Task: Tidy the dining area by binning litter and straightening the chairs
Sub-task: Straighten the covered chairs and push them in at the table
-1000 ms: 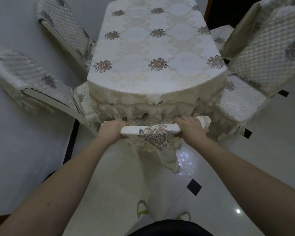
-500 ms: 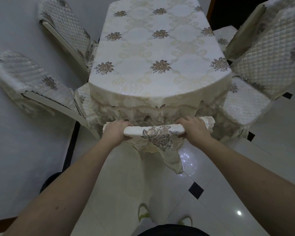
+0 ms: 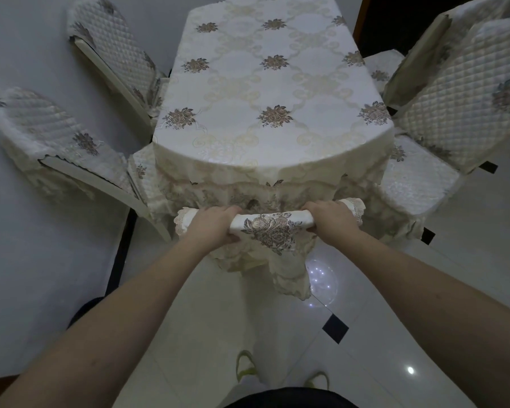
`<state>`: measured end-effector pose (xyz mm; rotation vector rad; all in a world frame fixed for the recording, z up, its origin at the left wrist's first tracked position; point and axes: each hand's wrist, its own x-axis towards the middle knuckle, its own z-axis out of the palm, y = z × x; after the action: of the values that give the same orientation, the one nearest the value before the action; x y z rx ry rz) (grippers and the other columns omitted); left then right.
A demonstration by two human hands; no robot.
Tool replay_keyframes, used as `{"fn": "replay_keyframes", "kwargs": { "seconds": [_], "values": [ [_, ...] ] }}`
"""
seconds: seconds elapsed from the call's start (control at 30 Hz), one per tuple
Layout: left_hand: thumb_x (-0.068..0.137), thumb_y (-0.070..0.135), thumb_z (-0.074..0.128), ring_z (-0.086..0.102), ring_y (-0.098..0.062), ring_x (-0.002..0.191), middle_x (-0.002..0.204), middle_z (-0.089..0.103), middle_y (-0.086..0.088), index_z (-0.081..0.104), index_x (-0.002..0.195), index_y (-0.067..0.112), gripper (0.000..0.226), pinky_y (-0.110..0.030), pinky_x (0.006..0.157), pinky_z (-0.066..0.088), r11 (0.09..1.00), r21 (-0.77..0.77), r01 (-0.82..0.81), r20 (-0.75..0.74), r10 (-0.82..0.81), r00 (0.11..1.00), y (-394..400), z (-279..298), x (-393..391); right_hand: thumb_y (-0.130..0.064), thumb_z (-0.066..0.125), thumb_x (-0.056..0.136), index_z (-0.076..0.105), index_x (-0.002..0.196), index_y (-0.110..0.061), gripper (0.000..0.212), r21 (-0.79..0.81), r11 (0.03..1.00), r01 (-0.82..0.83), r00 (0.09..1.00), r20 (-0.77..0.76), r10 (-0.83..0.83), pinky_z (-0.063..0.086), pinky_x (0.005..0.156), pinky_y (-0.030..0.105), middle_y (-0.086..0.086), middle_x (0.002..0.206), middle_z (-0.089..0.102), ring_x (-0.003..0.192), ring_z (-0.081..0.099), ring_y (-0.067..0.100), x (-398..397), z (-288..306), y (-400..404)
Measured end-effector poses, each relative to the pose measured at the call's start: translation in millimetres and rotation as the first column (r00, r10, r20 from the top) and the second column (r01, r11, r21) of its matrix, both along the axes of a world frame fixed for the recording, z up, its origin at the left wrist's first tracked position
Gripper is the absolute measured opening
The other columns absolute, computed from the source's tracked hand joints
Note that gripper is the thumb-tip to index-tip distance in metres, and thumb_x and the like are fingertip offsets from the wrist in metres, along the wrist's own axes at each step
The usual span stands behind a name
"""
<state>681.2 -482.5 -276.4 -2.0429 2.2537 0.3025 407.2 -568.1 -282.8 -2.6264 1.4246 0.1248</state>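
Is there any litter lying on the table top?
No, the tablecloth shows only its flower pattern, with nothing lying on it.

Pretty dim and greyish here, ceiling light glaring off the glossy floor (image 3: 410,370) lower right, wide-angle bending my frame edges.

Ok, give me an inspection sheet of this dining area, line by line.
Surface: table under a floral cloth, top bare.
Job's things: end chair tucked against the table end; two side chairs left, two right.
Clutter: nothing seen.
Grippers: left hand and right hand both closed on the end chair's top rail.
Cables: nothing seen.
Surroundings: glossy tiled floor, wall at left.
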Motion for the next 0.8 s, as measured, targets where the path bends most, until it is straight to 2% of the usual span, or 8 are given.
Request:
{"fn": "replay_keyframes", "kwargs": {
  "seconds": [0.07, 0.17, 0.3, 0.4, 0.5, 0.6, 0.7, 0.8],
  "values": [
    [0.078, 0.044, 0.071, 0.062, -0.023, 0.094, 0.105, 0.066, 0.0, 0.054, 0.114, 0.022, 0.045, -0.035, 0.074, 0.047, 1.0, 0.01, 0.009, 0.099, -0.01, 0.995, -4, 5, 1, -0.032, 0.069, 0.08, 0.059, 0.111, -0.023, 0.034, 0.004, 1.0, -0.011, 1.0, -0.022, 0.011, 0.043, 0.074, 0.035, 0.0, 0.103, 0.065, 0.094, 0.06, 0.024, 1, 4, 1],
    [0.082, 0.043, 0.068, 0.063, -0.022, 0.087, 0.097, 0.066, 0.001, 0.053, 0.11, 0.022, 0.038, -0.031, 0.062, 0.041, 0.998, 0.037, 0.055, 0.172, -0.06, 0.983, -7, 14, 1, -0.027, 0.069, 0.081, 0.059, 0.113, -0.022, 0.033, 0.046, 0.999, -0.01, 1.0, -0.028, 0.011, 0.046, 0.071, 0.034, 0.001, 0.103, 0.066, 0.094, 0.061, 0.024, 1, 13, 2],
    [0.083, 0.038, 0.065, 0.062, -0.019, 0.086, 0.095, 0.065, 0.004, 0.052, 0.115, 0.027, 0.037, -0.029, 0.061, 0.038, 0.989, 0.032, 0.147, 0.202, -0.15, 0.968, -2, 18, -1, -0.025, 0.067, 0.082, 0.059, 0.107, -0.019, 0.027, 0.041, 0.999, -0.008, 0.998, -0.055, 0.01, 0.038, 0.064, 0.03, 0.002, 0.1, 0.066, 0.092, 0.061, 0.024, 0, 16, 13],
    [0.082, 0.039, 0.063, 0.063, -0.019, 0.084, 0.093, 0.065, 0.004, 0.052, 0.111, 0.027, 0.033, -0.029, 0.061, 0.04, 0.984, 0.018, 0.176, 0.226, -0.175, 0.958, 6, 13, 1, -0.025, 0.068, 0.082, 0.06, 0.107, -0.021, 0.028, 0.023, 1.0, -0.007, 0.999, -0.039, 0.008, 0.034, 0.064, 0.028, 0.001, 0.099, 0.066, 0.091, 0.061, 0.023, -2, 13, 23],
    [0.081, 0.04, 0.064, 0.063, -0.02, 0.085, 0.093, 0.065, 0.004, 0.052, 0.109, 0.027, 0.034, -0.029, 0.06, 0.036, 0.984, -0.007, 0.178, 0.235, -0.172, 0.957, 8, 10, 3, -0.027, 0.069, 0.081, 0.06, 0.107, -0.022, 0.028, 0.003, 1.0, 0.001, 1.0, -0.028, -0.001, 0.032, 0.065, 0.028, 0.0, 0.099, 0.066, 0.091, 0.061, 0.023, -1, 12, 26],
    [0.08, 0.036, 0.066, 0.062, -0.021, 0.087, 0.094, 0.063, 0.004, 0.05, 0.106, 0.023, 0.033, -0.031, 0.061, 0.037, 0.99, -0.007, 0.141, 0.178, -0.138, 0.974, 10, 4, 3, -0.028, 0.071, 0.079, 0.06, 0.109, -0.024, 0.032, 0.005, 1.0, 0.011, 1.0, 0.013, -0.011, 0.032, 0.074, 0.031, -0.001, 0.103, 0.064, 0.097, 0.058, 0.023, -1, 8, 27],
    [0.076, 0.029, 0.068, 0.062, -0.023, 0.088, 0.096, 0.064, 0.003, 0.052, 0.102, 0.021, 0.032, -0.033, 0.064, 0.041, 0.997, -0.012, 0.071, -0.002, -0.071, 0.997, 12, -4, 2, -0.023, 0.075, 0.075, 0.061, 0.111, -0.025, 0.039, 0.039, 0.998, 0.048, 0.986, 0.161, -0.054, 0.031, 0.086, 0.034, -0.002, 0.111, 0.062, 0.104, 0.052, 0.023, -6, -1, 31],
    [0.073, 0.031, 0.067, 0.063, -0.022, 0.084, 0.096, 0.066, 0.005, 0.055, 0.105, 0.024, 0.035, -0.032, 0.063, 0.042, 0.997, -0.058, 0.06, -0.034, -0.062, 0.998, 14, -11, 3, -0.02, 0.077, 0.073, 0.062, 0.112, -0.026, 0.043, 0.032, 0.997, 0.068, 0.974, 0.214, -0.073, 0.03, 0.092, 0.036, -0.003, 0.115, 0.061, 0.109, 0.049, 0.023, -7, -2, 33]
  ]
}}
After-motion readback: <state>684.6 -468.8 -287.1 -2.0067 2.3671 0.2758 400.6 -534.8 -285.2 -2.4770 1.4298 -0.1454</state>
